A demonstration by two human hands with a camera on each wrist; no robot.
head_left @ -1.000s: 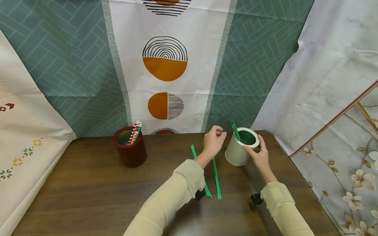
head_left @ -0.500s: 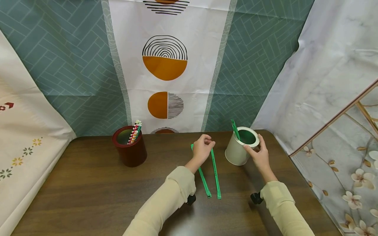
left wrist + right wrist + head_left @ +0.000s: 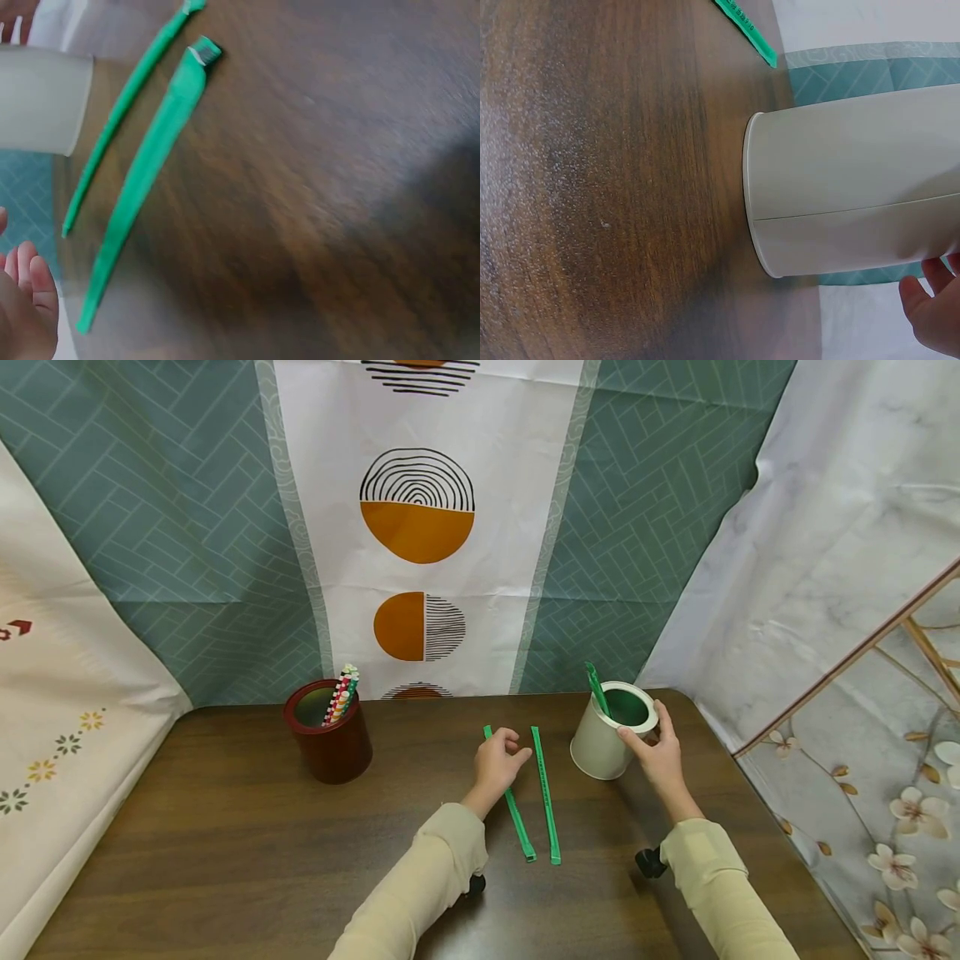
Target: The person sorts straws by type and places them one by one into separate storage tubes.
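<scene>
Two long, flat green wrapped straws lie side by side on the brown table; the left straw (image 3: 519,827) runs partly under my left hand (image 3: 495,770), and the right straw (image 3: 546,797) lies in plain sight. Loosely bent fingers on that hand hold nothing and hover over the left straw's upper part. With thumb and fingers, my right hand (image 3: 663,767) holds the rim of a cream can (image 3: 600,745) on its right side. Another green wrapped straw (image 3: 596,689) leans out of the can. In the right wrist view, fingertips (image 3: 915,295) show at the can's (image 3: 847,180) side.
A dark red can (image 3: 337,752) at the left holds several patterned sticks (image 3: 342,695). The wooden table (image 3: 225,835) ends at patterned cloths (image 3: 240,602) hung behind it and along both sides.
My left hand has drawn back from beside the cream can, leftward and nearer, over the left straw, uncovering the right straw's top. My right hand and the can have stayed put.
</scene>
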